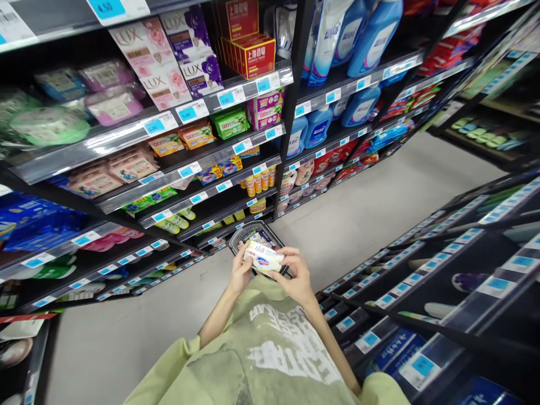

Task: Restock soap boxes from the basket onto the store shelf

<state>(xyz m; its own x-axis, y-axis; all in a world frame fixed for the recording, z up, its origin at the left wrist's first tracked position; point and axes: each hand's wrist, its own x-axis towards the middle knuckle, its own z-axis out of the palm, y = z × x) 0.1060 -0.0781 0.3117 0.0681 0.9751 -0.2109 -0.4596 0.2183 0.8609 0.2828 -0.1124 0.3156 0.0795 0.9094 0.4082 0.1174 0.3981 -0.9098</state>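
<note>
Between both hands is a small white and yellow-green box (264,257) with a blue oval logo, held in front of the green shirt. My left hand (240,270) pinches its left end, and my right hand (296,274) grips its right end with thumb and fingers. Just beyond and below the box is a dark grey basket (241,232) with several packages inside, partly hidden by the box and hands.
Shelves of boxed soap (164,84), wrapped bars and blue bottles (375,39) rise ahead and to the left. More shelving with price tags (369,340) stands close on the right. A grey floor aisle (358,216) runs between them.
</note>
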